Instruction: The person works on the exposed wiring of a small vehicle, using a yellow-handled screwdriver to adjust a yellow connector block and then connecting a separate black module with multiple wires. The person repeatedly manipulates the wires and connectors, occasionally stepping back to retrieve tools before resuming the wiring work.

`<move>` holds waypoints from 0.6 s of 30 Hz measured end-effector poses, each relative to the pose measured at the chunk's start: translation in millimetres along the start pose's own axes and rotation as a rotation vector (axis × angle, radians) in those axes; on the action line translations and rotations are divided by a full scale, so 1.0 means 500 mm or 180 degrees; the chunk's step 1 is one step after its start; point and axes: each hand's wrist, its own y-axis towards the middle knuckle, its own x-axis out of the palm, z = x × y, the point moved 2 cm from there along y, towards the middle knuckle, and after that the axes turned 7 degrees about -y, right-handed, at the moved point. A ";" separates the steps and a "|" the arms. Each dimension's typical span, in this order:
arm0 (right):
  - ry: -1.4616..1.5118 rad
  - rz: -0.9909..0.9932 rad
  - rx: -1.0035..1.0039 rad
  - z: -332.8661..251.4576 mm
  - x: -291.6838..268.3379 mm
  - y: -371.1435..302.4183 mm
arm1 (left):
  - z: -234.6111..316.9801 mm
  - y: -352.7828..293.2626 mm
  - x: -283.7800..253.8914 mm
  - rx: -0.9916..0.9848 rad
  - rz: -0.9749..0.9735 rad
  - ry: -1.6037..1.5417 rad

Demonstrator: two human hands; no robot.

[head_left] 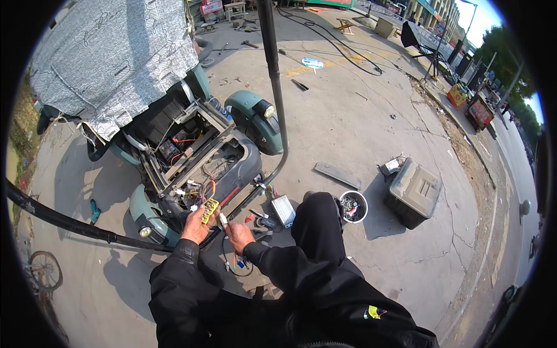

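My left hand is closed on a small yellow piece with dark slots; its exact kind is too small to make out. Close beside it, my right hand pinches a slim white connector. Both hands are over the open rear of a teal vehicle, where loose wires with white plugs and an orange cable come out. Right of my hands, a silver finned box lies on the ground with coloured wires at its end. More cables lie below my right hand.
A black metal bar curves up on the right of the vehicle. By my knee are a white bucket of small parts, a grey toolbox and a flat grey bar. A teal tool lies at left.
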 end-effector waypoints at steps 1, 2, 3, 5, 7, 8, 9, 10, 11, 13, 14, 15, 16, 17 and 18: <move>0.0009 -0.0372 0.0282 0.002 0.005 0.005 | -0.002 0.003 0.000 -0.0045 0.0040 -0.0097; -0.0046 -0.0299 0.0294 0.000 0.009 -0.001 | -0.003 0.000 -0.005 -0.0065 0.0270 -0.0049; 0.0008 -0.0078 0.0239 -0.001 0.006 0.001 | -0.007 0.000 -0.003 -0.0134 0.0207 -0.0170; -0.0294 -0.0201 0.0451 0.003 0.011 0.008 | -0.010 0.001 -0.003 -0.0091 0.0332 -0.0246; -0.0154 -0.0301 0.0187 0.005 0.010 0.026 | -0.017 0.007 0.001 -0.0089 0.0277 -0.0355; 0.0224 0.0163 0.0016 0.008 -0.002 0.039 | -0.022 0.014 0.004 -0.0057 0.0316 -0.0431; 0.0657 0.0161 -0.0135 0.005 -0.008 0.044 | -0.023 0.016 0.007 0.0060 0.0272 -0.0594; 0.1193 0.0046 0.0345 0.013 -0.017 0.043 | -0.028 0.021 0.012 0.0189 0.0280 -0.0582; 0.1858 -0.0205 0.0670 0.012 -0.021 0.038 | -0.026 0.026 0.014 0.0122 0.0525 -0.0536; 0.1994 -0.0400 0.1118 0.006 -0.031 -0.002 | -0.023 0.030 0.022 -0.0079 0.0954 -0.0230; 0.1431 -0.0744 0.0778 -0.008 -0.028 -0.038 | -0.015 0.034 0.028 0.0320 0.1120 -0.0709; 0.1029 -0.1157 0.0555 -0.016 -0.027 -0.082 | 0.001 0.040 0.039 0.0613 0.0923 -0.0805; 0.0814 -0.1133 0.0312 -0.016 -0.026 -0.104 | 0.011 0.046 0.050 0.0639 0.0651 -0.0704; 0.0981 -0.1064 0.0504 -0.003 -0.022 -0.123 | 0.019 0.047 0.058 0.0620 0.0504 -0.0616; 0.0905 -0.1112 0.1118 0.027 -0.023 -0.125 | 0.018 0.036 0.059 0.0448 0.0742 -0.0253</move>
